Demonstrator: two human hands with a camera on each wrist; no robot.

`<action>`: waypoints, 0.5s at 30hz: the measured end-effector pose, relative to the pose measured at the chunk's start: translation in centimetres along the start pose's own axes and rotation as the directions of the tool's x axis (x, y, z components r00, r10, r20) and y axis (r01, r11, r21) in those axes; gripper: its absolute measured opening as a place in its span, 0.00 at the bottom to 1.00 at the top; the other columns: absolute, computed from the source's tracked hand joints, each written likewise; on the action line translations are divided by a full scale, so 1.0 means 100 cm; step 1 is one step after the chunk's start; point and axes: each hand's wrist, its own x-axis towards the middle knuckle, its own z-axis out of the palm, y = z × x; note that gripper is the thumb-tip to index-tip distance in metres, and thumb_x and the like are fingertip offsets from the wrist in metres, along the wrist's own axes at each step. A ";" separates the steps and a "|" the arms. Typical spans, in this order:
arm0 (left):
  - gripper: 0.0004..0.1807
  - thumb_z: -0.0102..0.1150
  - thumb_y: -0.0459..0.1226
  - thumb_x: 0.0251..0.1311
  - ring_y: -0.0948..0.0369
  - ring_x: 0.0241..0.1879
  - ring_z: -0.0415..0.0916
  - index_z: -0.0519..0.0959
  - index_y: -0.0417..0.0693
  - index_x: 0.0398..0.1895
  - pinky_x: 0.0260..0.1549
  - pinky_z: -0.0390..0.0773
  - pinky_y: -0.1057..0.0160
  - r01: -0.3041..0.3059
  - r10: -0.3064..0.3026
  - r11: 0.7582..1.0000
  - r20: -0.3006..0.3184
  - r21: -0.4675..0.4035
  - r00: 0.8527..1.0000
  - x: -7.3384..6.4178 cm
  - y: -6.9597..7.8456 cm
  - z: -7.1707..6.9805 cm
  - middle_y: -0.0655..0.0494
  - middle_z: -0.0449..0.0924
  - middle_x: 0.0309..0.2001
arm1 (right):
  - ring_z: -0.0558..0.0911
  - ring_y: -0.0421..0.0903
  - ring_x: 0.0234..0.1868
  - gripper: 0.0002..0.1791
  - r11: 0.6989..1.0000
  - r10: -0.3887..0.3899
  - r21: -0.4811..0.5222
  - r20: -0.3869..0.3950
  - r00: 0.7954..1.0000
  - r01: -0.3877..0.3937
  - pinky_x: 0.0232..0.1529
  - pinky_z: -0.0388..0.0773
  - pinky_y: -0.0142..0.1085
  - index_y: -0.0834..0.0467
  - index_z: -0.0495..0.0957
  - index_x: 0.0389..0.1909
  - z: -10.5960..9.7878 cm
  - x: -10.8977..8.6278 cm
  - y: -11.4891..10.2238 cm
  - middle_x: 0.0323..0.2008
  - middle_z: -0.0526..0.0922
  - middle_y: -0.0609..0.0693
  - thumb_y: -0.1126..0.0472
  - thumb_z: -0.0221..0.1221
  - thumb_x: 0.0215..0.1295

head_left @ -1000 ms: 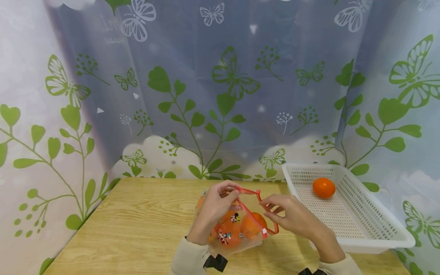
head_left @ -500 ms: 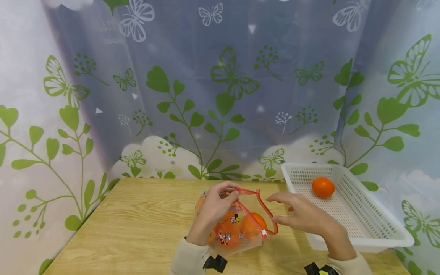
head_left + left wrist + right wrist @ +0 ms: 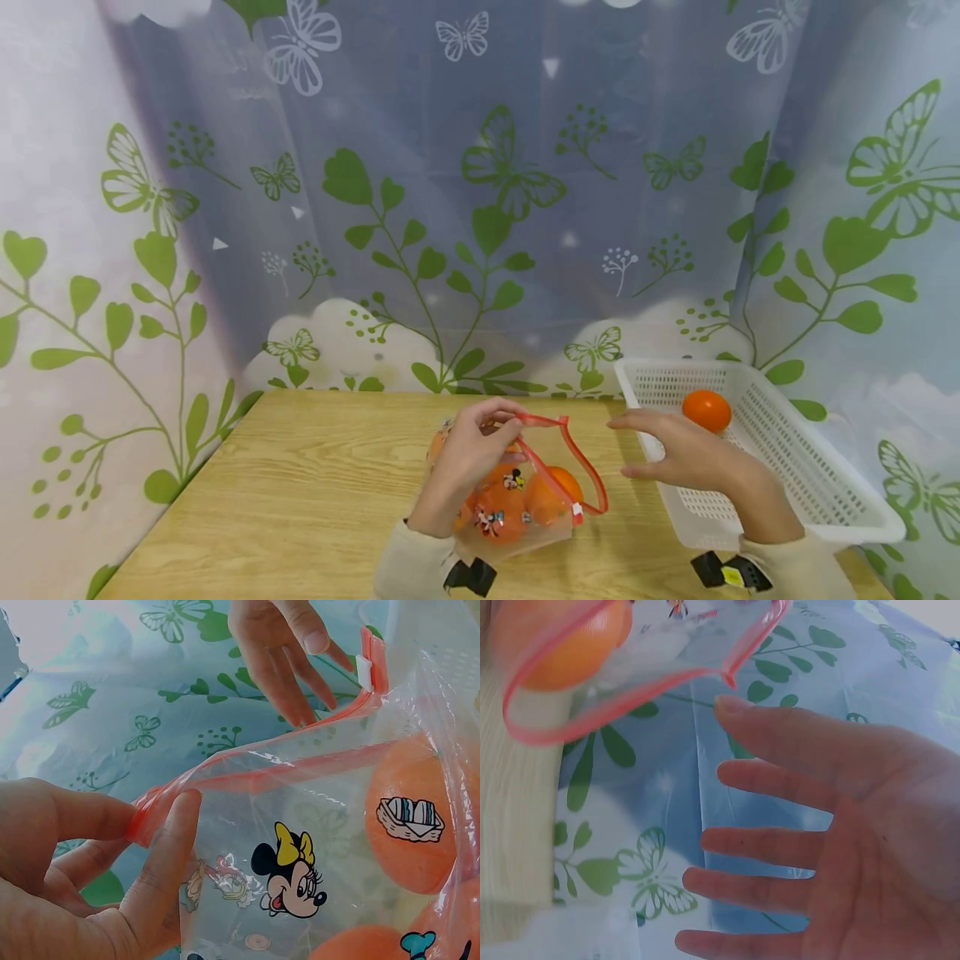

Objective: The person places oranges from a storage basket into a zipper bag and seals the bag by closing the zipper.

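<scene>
Pale blue and white sheeting (image 3: 420, 275) printed with green leaves and butterflies hangs behind and beside a wood-grain table (image 3: 315, 475). Left of centre on the tabletop, the left hand (image 3: 468, 450), coming from a cream sleeve (image 3: 412, 562), pinches one end of the red zip edge (image 3: 582, 457) of a clear bag (image 3: 538, 532) between thumb and fingers. The bag, printed with cartoon figures, rests on the table with several orange fruits (image 3: 555, 496) inside; its mouth gapes toward the right, and a white slider (image 3: 577, 509) sits at the near corner. Farther right, the right hand (image 3: 686, 450) is spread, thumb and fingers apart, holding nothing and clear of the bag. It overlaps the left side of a white perforated basket (image 3: 817, 450); I cannot tell whether they touch. Inside the basket, just beyond that hand, lies a single orange fruit (image 3: 707, 410).
</scene>
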 end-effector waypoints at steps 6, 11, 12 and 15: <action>0.10 0.57 0.37 0.75 0.59 0.32 0.83 0.83 0.46 0.53 0.41 0.91 0.54 0.000 0.000 1.000 0.000 -0.010 1.000 -0.001 0.000 -0.001 0.46 0.80 0.47 | 0.74 0.70 0.68 0.35 0.999 0.031 -0.031 0.058 0.998 -0.029 0.64 0.76 0.66 0.62 0.76 0.66 -0.011 0.004 0.012 0.66 0.77 0.67 0.47 0.70 0.64; 0.10 0.57 0.37 0.75 0.60 0.31 0.83 0.83 0.45 0.53 0.38 0.91 0.60 0.003 -0.003 1.000 0.000 -0.013 1.000 -0.001 0.000 -0.001 0.46 0.80 0.47 | 0.73 0.71 0.68 0.33 0.998 0.053 -0.040 0.085 0.995 -0.050 0.63 0.77 0.65 0.63 0.76 0.65 -0.016 0.006 0.021 0.66 0.76 0.69 0.49 0.70 0.64; 0.10 0.57 0.37 0.75 0.60 0.31 0.82 0.83 0.45 0.53 0.38 0.91 0.58 0.002 -0.002 1.000 0.000 -0.011 1.000 -0.001 0.000 -0.001 0.46 0.80 0.47 | 0.74 0.70 0.68 0.33 0.997 0.062 -0.040 0.088 0.994 -0.058 0.63 0.77 0.64 0.63 0.76 0.65 -0.017 0.006 0.023 0.66 0.76 0.69 0.49 0.70 0.65; 0.10 0.57 0.37 0.75 0.60 0.31 0.82 0.84 0.45 0.52 0.41 0.92 0.54 0.000 0.000 1.000 -0.002 -0.010 1.000 0.000 0.000 -0.001 0.46 0.80 0.47 | 0.75 0.69 0.67 0.33 0.997 0.072 -0.041 0.085 0.994 -0.069 0.62 0.79 0.62 0.63 0.77 0.65 -0.019 0.007 0.028 0.66 0.77 0.68 0.50 0.70 0.65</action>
